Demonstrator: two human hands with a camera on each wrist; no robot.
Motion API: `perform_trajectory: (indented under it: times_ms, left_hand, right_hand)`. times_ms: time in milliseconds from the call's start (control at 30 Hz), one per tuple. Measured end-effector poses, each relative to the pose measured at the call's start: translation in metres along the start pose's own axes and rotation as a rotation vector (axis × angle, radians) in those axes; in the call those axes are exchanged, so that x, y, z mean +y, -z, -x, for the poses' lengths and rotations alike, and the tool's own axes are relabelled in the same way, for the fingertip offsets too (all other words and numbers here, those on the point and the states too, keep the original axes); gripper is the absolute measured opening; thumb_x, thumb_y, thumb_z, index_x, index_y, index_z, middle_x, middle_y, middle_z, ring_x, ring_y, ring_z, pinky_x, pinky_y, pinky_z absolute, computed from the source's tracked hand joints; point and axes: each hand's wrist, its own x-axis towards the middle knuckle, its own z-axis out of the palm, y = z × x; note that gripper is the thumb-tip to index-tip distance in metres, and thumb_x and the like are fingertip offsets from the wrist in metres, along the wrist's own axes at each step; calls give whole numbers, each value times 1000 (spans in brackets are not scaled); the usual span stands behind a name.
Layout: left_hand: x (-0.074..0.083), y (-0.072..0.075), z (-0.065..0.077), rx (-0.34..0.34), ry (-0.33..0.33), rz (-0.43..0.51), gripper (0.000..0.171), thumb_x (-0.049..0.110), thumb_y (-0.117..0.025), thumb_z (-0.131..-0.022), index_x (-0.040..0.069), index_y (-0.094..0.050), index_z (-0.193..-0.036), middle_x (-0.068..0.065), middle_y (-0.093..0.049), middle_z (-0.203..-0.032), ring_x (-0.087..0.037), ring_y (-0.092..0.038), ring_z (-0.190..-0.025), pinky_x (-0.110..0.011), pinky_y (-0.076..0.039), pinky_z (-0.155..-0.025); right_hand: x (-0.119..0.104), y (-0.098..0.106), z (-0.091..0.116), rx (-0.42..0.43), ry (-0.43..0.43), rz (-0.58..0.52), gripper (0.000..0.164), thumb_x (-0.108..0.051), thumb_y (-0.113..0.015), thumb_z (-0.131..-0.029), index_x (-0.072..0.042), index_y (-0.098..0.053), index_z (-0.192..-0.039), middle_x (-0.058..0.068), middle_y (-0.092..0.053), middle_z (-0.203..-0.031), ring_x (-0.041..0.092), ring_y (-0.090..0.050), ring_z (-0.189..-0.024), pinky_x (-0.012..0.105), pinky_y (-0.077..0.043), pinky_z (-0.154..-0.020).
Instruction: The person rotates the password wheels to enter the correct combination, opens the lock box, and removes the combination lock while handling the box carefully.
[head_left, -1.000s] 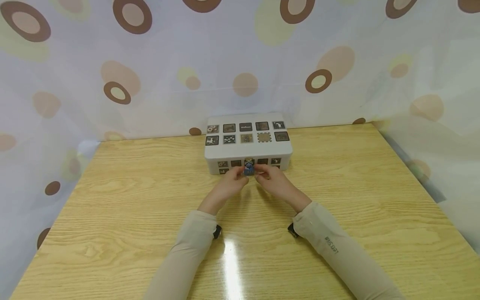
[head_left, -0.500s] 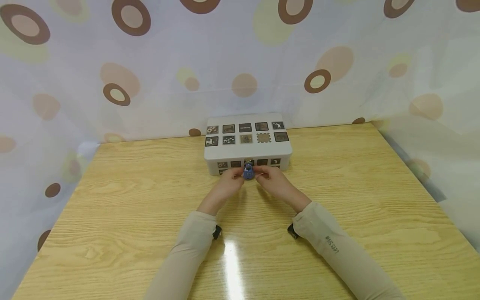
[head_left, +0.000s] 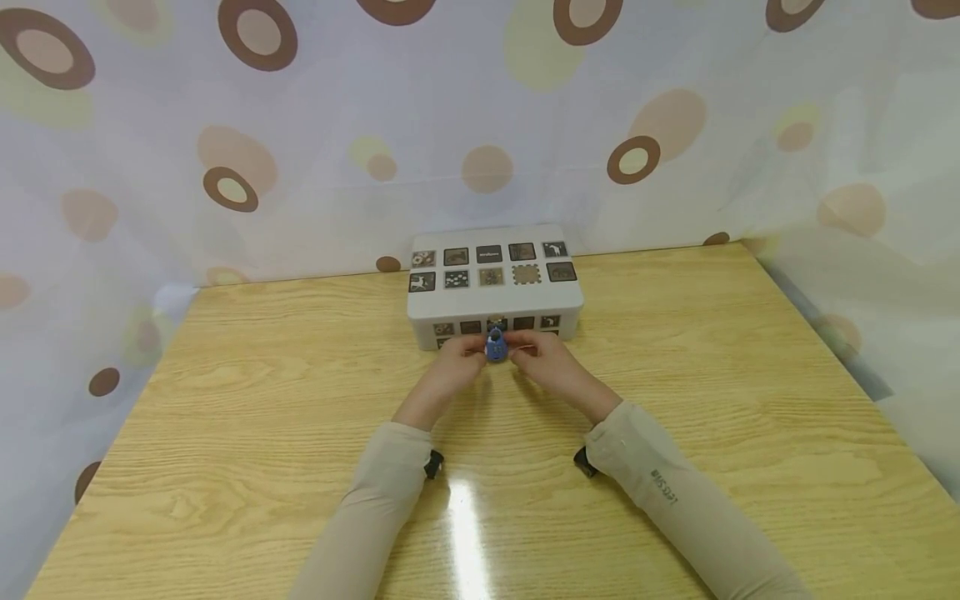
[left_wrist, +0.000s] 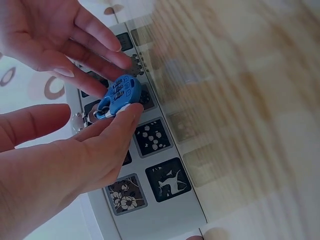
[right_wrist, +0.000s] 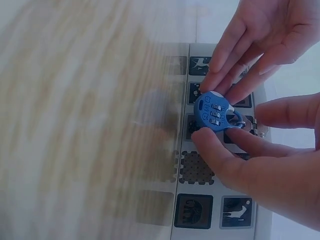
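A blue combination padlock (head_left: pixel 496 348) with number dials hangs by its shackle at the metal clasp on the front of a white box (head_left: pixel 495 302). My left hand (head_left: pixel 452 371) holds the padlock's left edge with thumb and fingertips. From the other side, my right hand (head_left: pixel 553 367) pinches its right edge. In the right wrist view the padlock (right_wrist: pixel 204 116) shows its row of dials, with the right thumb at its rim. The left wrist view shows the padlock (left_wrist: pixel 131 92) between both hands, its dial face tilted outward. Fingers hide part of the shackle and clasp.
The box, printed with square animal and flower pictures, stands at the back of a wooden table (head_left: pixel 285 367). A white curtain (head_left: pixel 322 108) with brown and beige circles hangs behind and at the sides. Black straps circle both wrists.
The padlock's lower end has swung up and toward me, so its face tilts upward. Both hands stay almost in place around it.
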Motion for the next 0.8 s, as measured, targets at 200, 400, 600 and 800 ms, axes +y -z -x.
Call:
perform_trajectory:
  times_ms: [200, 400, 600, 800]
  left_hand:
    - [2, 0, 1, -9, 16, 8, 33, 2, -47, -96, -9, -57, -126, -23, -54, -131, -35, -45, -127, -46, -37, -106]
    - [1, 0, 2, 7, 19, 30, 32, 3, -49, -95, -7, -60, -123, -21, -56, -130, -32, -48, -122, -45, -40, -102]
    - [1, 3, 2, 30, 33, 45, 34, 4, -48, -95, -7, -59, -125, -20, -58, -127, -30, -51, -118, -42, -42, -101]
    - [0, 5, 0, 33, 70, 66, 35, 4, -48, -94, -8, -57, -126, -21, -59, -125, -30, -54, -117, -41, -41, -103]
  right_hand:
    - [-2, 1, 2, -2, -2, -18, 37, -3, -48, -97, 12, -50, -131, 26, -55, -129, 36, -57, -111, 38, -52, -86]
    - [-2, 2, 3, 3, -39, -55, 37, -7, -49, -97, 9, -52, -131, 23, -56, -130, 33, -55, -112, 39, -49, -91]
    - [-4, 2, 1, 20, -65, -89, 36, -10, -51, -95, 7, -55, -127, 22, -60, -123, 29, -57, -106, 35, -49, -88]
    - [-7, 3, 0, -8, -126, -232, 37, -5, -47, -96, 12, -50, -129, 27, -56, -124, 35, -57, -111, 40, -49, -95]
